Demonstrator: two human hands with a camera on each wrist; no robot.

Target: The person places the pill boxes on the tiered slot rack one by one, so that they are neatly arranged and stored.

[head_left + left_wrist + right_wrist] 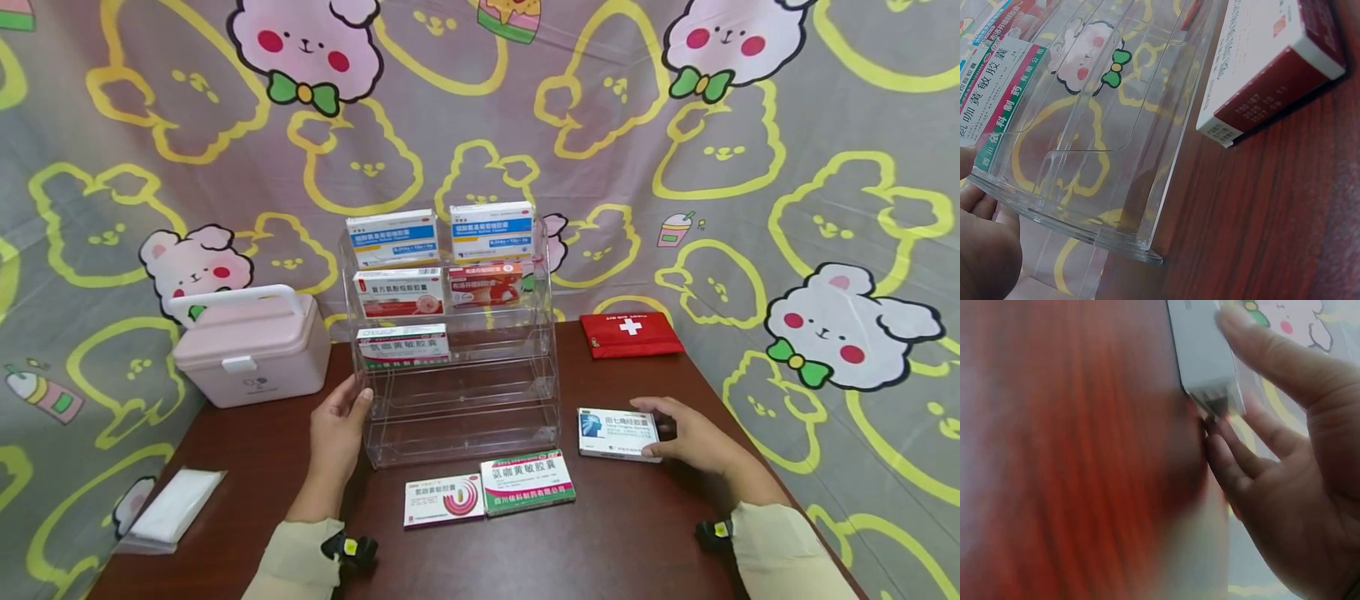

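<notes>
My left hand (337, 427) grips the left side panel of a clear tiered display rack (461, 435), thumb in front and fingers behind it. In the left wrist view, that hand (988, 253) shows at the panel's edge. To the right of the rack, my right hand (692, 440) pinches the right end of a white medicine box (617, 432) with a blue picture. The right wrist view has the thumb on one face of this box (1200, 344). Whether the box touches the table is unclear. Several medicine boxes (390, 237) stand on the rack's upper three tiers.
Two medicine boxes, one pink and white (431, 500), one green and white (528, 492), lie before the rack. A pink lidded case (255, 367) stands at back left, a white packet (176, 504) at front left. A red first aid pouch (652, 337) lies at back right.
</notes>
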